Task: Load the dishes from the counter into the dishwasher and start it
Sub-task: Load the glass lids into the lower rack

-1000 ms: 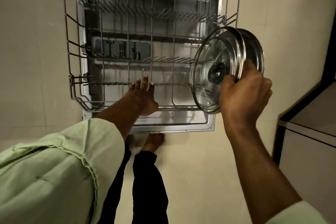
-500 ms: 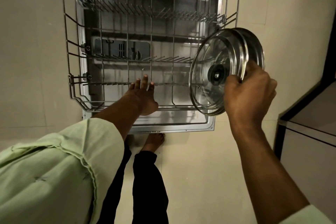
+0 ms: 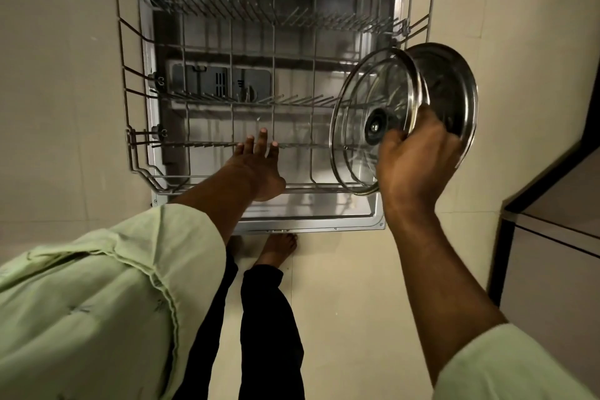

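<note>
Pale tiled floor (image 3: 58, 91) fills most of frame. 4 o'clock: dark-edged unit (image 3: 552, 269), possibly a cabinet. 6 o'clock: bare foot (image 3: 280, 247) on tile, black trouser leg (image 3: 269, 334) below it.

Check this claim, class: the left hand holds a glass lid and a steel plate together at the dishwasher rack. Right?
Wrong hand: in the head view the right hand holds the glass lid and steel plate together at the dishwasher rack.

Dim, warm yellowish light fills the wide-angle view, glinting off the glass lid (image 3: 367, 97) and steel plate (image 3: 454, 84), while the inside of the dishwasher (image 3: 292, 52) lies in shadow, straight lines bow toward the edges, and the near sleeve (image 3: 97, 302) looks soft.
</note>
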A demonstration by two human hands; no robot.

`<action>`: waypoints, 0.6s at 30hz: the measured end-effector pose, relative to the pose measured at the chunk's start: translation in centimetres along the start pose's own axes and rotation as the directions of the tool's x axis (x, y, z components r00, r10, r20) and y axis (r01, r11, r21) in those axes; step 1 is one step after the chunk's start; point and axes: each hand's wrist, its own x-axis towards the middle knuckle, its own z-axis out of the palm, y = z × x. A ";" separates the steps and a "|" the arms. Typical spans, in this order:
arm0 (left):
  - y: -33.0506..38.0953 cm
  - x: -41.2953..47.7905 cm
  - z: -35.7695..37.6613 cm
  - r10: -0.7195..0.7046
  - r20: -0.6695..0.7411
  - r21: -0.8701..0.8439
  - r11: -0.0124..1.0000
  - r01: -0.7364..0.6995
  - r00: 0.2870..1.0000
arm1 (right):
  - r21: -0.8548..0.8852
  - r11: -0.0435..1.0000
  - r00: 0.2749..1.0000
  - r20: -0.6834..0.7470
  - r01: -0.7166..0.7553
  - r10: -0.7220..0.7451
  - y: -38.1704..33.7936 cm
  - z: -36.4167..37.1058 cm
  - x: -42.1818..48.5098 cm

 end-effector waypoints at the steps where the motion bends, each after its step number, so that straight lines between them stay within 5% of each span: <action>1: 0.0 0.0 -0.1 0.000 0.002 0.002 1.000 0.000 1.000 | 0.010 1.000 1.000 0.004 -0.001 0.001 0.1 0.3 -0.1; 8: 0.1 0.2 0.0 -0.007 0.000 0.008 1.000 0.007 1.000 | 0.150 0.989 1.000 0.023 -0.016 0.013 2.0 2.1 -1.1; 18: 0.2 0.3 0.1 -0.024 0.006 0.028 0.999 0.024 1.000 | 0.074 0.996 0.970 0.232 0.051 -0.067 -1.6 4.1 1.8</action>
